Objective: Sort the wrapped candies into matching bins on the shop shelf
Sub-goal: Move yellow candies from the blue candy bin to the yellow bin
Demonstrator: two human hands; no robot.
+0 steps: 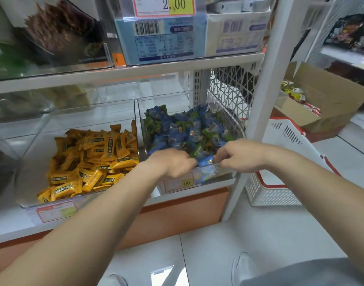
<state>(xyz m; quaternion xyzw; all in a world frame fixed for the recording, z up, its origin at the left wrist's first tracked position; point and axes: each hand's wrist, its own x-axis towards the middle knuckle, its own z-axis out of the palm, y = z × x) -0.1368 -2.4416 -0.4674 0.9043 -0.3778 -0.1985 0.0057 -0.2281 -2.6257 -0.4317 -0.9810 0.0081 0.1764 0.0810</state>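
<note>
Two tiers made out on the white shelf, spanning the left and centre of the frame; upper tier cropped at the top edge, print on its boxes too blurred to read. Noted a white basket with a red rim at right centre, partly hidden behind the shelf post, and a cardboard box at upper right, contents smeared. Found two clear bins side by side on the lower tier: left bin heaped with yellow candies, right bin at centre heaped with blue and green candies. Saw both forearms enter from the bottom corners and meet at the front lip of the right bin. Caught the left hand knuckles-up, fingers curled down and closed on one end of a blue candy; fingertips mostly hidden under the hand. Caught the right hand pinching the other end, thumb out of sight. Located that candy at the bin's front lip, just below frame centre, against the heap. Made out only faint figures on the price tag beneath.
</note>
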